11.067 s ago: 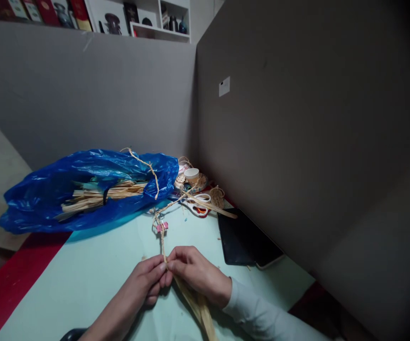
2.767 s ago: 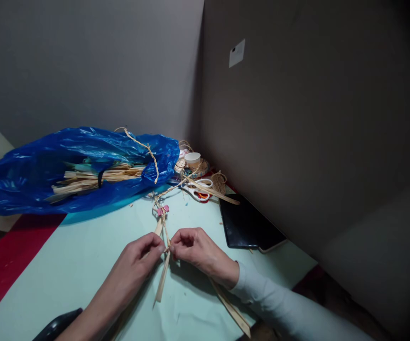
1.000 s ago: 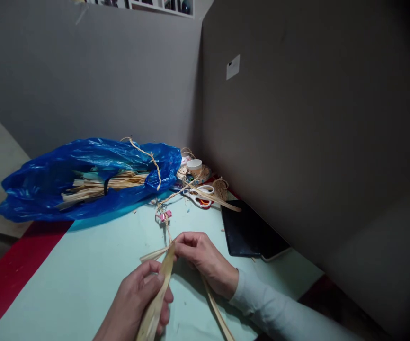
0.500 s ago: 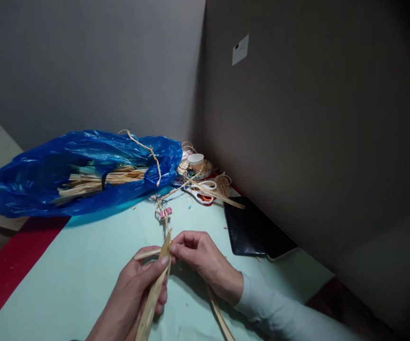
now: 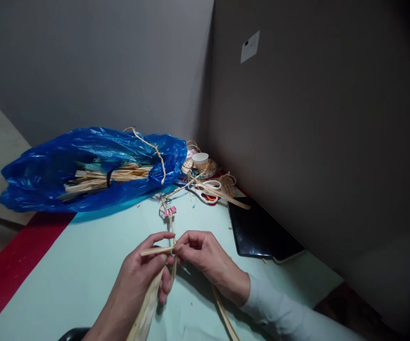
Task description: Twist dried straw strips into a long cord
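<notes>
My left hand (image 5: 143, 267) is closed on a wide, pale straw-coloured dried-leaf strip (image 5: 148, 303) that hangs toward me. A short end of strip (image 5: 155, 251) juts out leftward above its thumb. My right hand (image 5: 208, 258) pinches the strips where they meet the end of a thin braided cord (image 5: 171, 225); its fingertips touch those of the left hand. Up the cord sits a pink binder clip (image 5: 170, 211). Another long strip (image 5: 222, 310) comes out below my right wrist and runs to the bottom edge. The exact crossing of the strips is hidden by my fingers.
A blue plastic bag (image 5: 49, 175) holding a bundle of dried strips (image 5: 127, 174) lies at the back left. White-handled scissors (image 5: 207, 190), a paper cup (image 5: 200, 160), a twine ball (image 5: 227, 183) and a black tablet (image 5: 254, 232) stand along the grey partition (image 5: 297, 118).
The wide strip no longer stands up past my left thumb and now bends down below it. My left index finger has lifted toward the cord. The whole view has shifted slightly.
</notes>
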Tool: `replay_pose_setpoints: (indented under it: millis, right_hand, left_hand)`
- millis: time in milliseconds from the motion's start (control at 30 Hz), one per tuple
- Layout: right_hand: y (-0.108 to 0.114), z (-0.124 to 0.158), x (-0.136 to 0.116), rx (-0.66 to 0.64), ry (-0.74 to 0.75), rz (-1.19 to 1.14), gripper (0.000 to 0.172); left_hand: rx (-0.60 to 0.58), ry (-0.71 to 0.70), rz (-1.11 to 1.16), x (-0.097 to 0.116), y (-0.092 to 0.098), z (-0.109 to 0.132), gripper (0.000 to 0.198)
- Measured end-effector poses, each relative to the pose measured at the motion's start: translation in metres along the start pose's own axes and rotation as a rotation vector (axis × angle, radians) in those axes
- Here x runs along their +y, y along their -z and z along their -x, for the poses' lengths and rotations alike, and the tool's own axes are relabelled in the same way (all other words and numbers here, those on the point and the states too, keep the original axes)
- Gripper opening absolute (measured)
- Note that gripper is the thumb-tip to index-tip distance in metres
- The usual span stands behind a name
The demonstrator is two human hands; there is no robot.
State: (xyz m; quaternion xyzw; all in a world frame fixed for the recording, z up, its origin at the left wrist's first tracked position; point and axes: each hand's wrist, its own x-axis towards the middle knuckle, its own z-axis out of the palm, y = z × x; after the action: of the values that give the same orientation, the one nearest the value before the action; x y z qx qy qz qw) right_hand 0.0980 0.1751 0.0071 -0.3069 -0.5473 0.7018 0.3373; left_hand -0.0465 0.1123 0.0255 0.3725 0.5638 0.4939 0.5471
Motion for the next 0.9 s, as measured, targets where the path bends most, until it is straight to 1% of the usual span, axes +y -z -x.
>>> replay_pose_setpoints:
  millis: [33,100,167,267,333,400,533,600,667,733,833,900]
  right_hand:
    - [0.000,0.000,0.000,0.000,0.000,-0.013,0.015]
    - [-0.001,0.000,0.000,0.002,-0.001,-0.020,0.014]
    - [-0.001,-0.001,0.000,0.010,-0.002,0.005,0.014]
    - [0.000,-0.002,0.001,0.015,-0.017,0.035,0.013]
    - [0.001,-0.002,0.000,0.011,-0.021,0.028,0.012]
    - [0.001,-0.001,-0.001,0.012,-0.018,0.018,0.011]
    - [0.001,0.000,-0.002,-0.002,0.003,-0.020,0.010]
    - [0.001,0.000,-0.001,-0.005,0.003,-0.022,0.009]
    - [0.002,0.000,0.001,0.000,-0.003,-0.003,0.008]
    - [0.002,-0.001,0.003,0.009,0.003,0.022,0.008]
    - [0.002,-0.003,0.005,0.017,0.025,0.062,0.009]
    - [0.002,-0.003,0.005,0.022,0.034,0.114,0.010]
  left_hand:
    - [-0.005,0.013,0.012,-0.001,0.002,-0.001,0.044]
    - [0.010,0.037,0.043,-0.003,0.004,-0.002,0.042]
    - [0.030,0.062,0.100,-0.003,0.006,-0.002,0.036]
    - [0.027,0.117,0.219,-0.003,0.005,0.001,0.023]
    - [0.031,0.141,0.304,0.000,0.005,0.004,0.019]
    - [0.036,0.160,0.397,0.003,0.006,0.007,0.022]
    - [0.020,0.240,0.551,0.010,0.009,0.011,0.037]
    - [0.057,0.299,0.531,0.013,0.009,0.011,0.038]
    - [0.069,0.322,0.459,0.013,0.007,0.010,0.034]
    - [0.035,0.296,0.381,0.011,0.007,0.009,0.035]
    - [-0.002,0.246,0.272,0.005,0.010,0.006,0.049]
    - [-0.014,0.238,0.194,0.002,0.012,0.003,0.044]
